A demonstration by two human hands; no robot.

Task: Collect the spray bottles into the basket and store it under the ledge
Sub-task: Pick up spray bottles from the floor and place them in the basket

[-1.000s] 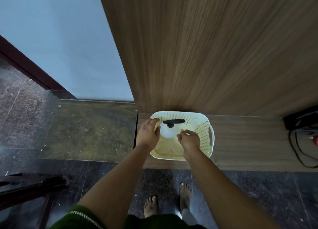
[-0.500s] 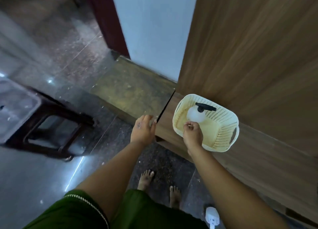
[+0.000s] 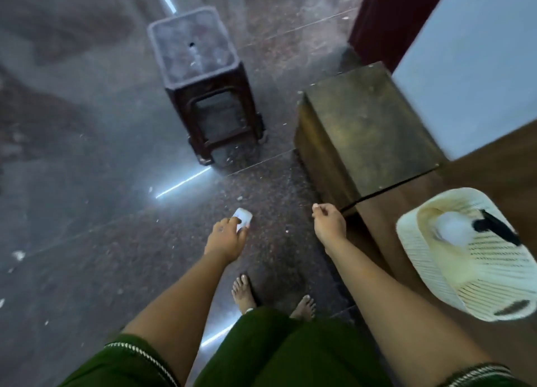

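A cream slotted basket stands on the wooden ledge at the right edge of the view. Inside it lies a white spray bottle with a black trigger head. My right hand hangs left of the basket, clear of it, with its fingers curled on nothing. My left hand is stretched down over the dark floor. Its fingertips overlap the edge of a small white object. Whether that hand grips the object is unclear, and the object is too blurred to name.
A dark plastic stool stands on the polished stone floor ahead. An olive stone block adjoins the wooden ledge on its far side. Behind it are a pale wall and a dark red door frame. My bare feet are below my hands.
My view has swung left from the basket to the floor. My right hand let go of the basket rim and drew back. My left hand reached down to the small white object.
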